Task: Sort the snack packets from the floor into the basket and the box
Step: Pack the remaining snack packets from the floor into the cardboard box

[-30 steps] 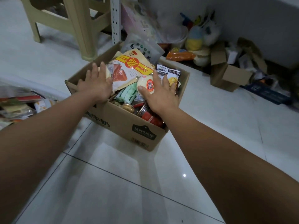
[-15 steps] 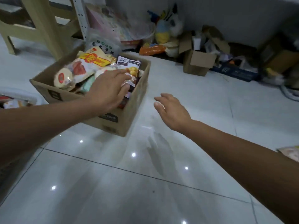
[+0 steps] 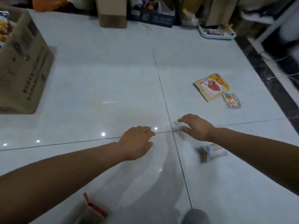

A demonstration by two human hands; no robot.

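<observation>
My left hand (image 3: 137, 141) and right hand (image 3: 196, 126) hovered empty, fingers loose, over the pale tiled floor (image 3: 113, 70), while the flat tan snack pouch (image 3: 210, 86) lay at the frame's right, well apart from the brown cardboard box (image 3: 24, 70) at left, likely light and slippery, best pinched at an edge.

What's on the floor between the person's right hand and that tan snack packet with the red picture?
Nothing: the head view shows only bare white tile between the right hand and the tan packet. A small clear packet lies beside it, off that line.
</observation>
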